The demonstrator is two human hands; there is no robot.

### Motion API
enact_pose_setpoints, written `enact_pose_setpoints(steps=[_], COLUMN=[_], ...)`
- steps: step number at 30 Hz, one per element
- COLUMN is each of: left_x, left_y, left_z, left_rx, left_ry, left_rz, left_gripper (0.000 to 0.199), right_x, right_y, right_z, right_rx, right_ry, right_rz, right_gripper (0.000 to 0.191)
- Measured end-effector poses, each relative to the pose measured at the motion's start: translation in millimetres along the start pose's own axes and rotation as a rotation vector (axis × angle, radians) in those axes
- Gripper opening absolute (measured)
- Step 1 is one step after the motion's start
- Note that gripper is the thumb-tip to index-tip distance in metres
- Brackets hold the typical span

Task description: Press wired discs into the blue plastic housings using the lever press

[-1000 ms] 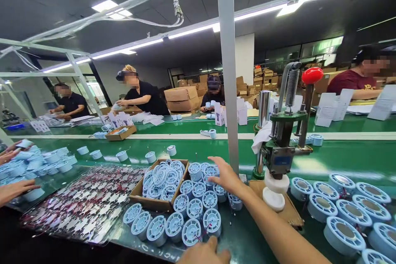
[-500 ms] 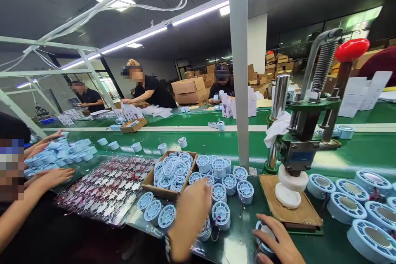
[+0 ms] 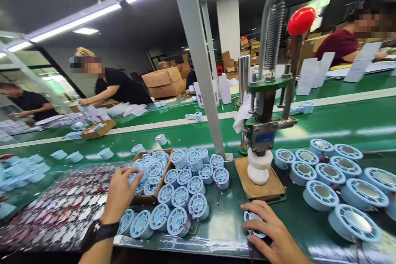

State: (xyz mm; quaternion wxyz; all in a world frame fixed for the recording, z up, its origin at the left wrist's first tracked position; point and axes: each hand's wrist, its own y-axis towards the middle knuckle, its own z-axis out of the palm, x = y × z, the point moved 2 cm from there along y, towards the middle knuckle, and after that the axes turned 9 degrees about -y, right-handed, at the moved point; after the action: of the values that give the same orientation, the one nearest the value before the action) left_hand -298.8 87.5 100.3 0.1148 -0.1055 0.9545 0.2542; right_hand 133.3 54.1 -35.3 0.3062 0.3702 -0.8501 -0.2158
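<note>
My left hand (image 3: pixel 121 192), with a dark band at the wrist, is at the left side of a cardboard box (image 3: pixel 168 165) full of light blue plastic rings (image 3: pixel 155 168). Its fingers pinch one light blue ring (image 3: pixel 135 176). Around a light blue round housing (image 3: pixel 254 219) on the bench curl the fingers of my right hand (image 3: pixel 270 231), hiding much of it. Between my hands stand several open-topped blue housings (image 3: pixel 198 206) with spokes and thin wires. A hand press (image 3: pixel 262 132) with white round pads (image 3: pixel 259 167) rises just beyond my right hand.
Housings with metal discs (image 3: pixel 321 192) spread over the right side. Flat silvery parts with red wires (image 3: pixel 71 202) cover the left. A grey post (image 3: pixel 201 66) stands behind the box. Beyond runs a green conveyor (image 3: pixel 173 126), with co-workers (image 3: pixel 120 82) on its far side.
My view has swung to the right. My left hand has moved left from above the open housings to the ring box and pinches a ring. My right hand stays on its housing.
</note>
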Motion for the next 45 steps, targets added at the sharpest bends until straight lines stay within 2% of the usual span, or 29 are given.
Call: enact_pose_setpoints(steps=[2,3,4,6,7,9,11,13,15,17,20,22,24,25,27,29,31,33,38,45], left_x=[-36,-60,-87,-138,-159,-184,-189,-182,-171,-165,-167,-171,-173,-173,-172,-172,-177,-189,-217,-220], left_y=[-24,-44,-68,-118,-139,-166,-175,-175,-175,-177,-183,-185,-185,-185,-184,-184,-184,-184,-184,-183], left_z=[2.9,8.8,18.9,48.1,63.6,93.3,114.5,125.1,128.8,130.6,133.8,135.6,136.6,136.9,136.7,134.4,129.8,123.6,112.5,115.5], left_rx=[-0.026,-0.005,0.086,0.345,0.395,0.425,0.423,0.417,0.412,0.42,0.407,0.378,0.371,0.387,0.419,0.41,0.361,0.326,0.3,0.297], left_ry=[-0.069,-0.136,-0.211,-0.31,-0.345,-0.378,-0.391,-0.399,-0.398,-0.403,-0.407,-0.394,-0.385,-0.392,-0.432,-0.536,-0.682,-0.785,-0.759,-0.774], left_rz=[0.115,0.228,0.361,0.549,0.598,0.56,0.516,0.521,0.53,0.513,0.395,0.31,0.284,0.293,0.301,0.235,0.12,0.059,0.106,0.055], left_gripper=[0.043,0.035,0.025,0.01,0.013,0.014,0.023,0.046,0.063,0.064,0.067,0.081,0.094,0.094,0.08,0.067,0.068,0.078,0.078,0.062], right_x=[-1,-2,-2,-2,-2,-3,-4,-6,-8,-9,-8,-6,-6,-5,-5,-3,1,7,18,18], right_y=[-2,-4,-6,-11,-13,-16,-18,-20,-23,-26,-31,-34,-37,-38,-41,-40,-36,-29,-18,-19], right_z=[-6,-7,-8,-10,-11,-13,-17,-21,-25,-26,-23,-21,-19,-18,-14,-6,4,17,38,34], right_rx=[0.001,-0.006,-0.017,-0.046,-0.056,-0.054,-0.038,-0.023,-0.018,-0.012,-0.025,-0.049,-0.07,-0.078,-0.097,-0.12,-0.141,-0.155,-0.229,-0.266], right_ry=[0.024,0.036,0.048,0.071,0.079,0.085,0.081,0.072,0.056,0.03,-0.002,-0.016,-0.034,-0.043,-0.062,-0.077,-0.075,-0.046,-0.008,-0.045], right_rz=[0.055,0.099,0.149,0.231,0.253,0.251,0.222,0.185,0.167,0.186,0.244,0.279,0.307,0.316,0.335,0.358,0.383,0.384,0.375,0.368], right_gripper=[0.018,0.023,0.03,0.038,0.04,0.042,0.046,0.051,0.055,0.057,0.059,0.059,0.058,0.057,0.057,0.058,0.06,0.063,0.063,0.059])
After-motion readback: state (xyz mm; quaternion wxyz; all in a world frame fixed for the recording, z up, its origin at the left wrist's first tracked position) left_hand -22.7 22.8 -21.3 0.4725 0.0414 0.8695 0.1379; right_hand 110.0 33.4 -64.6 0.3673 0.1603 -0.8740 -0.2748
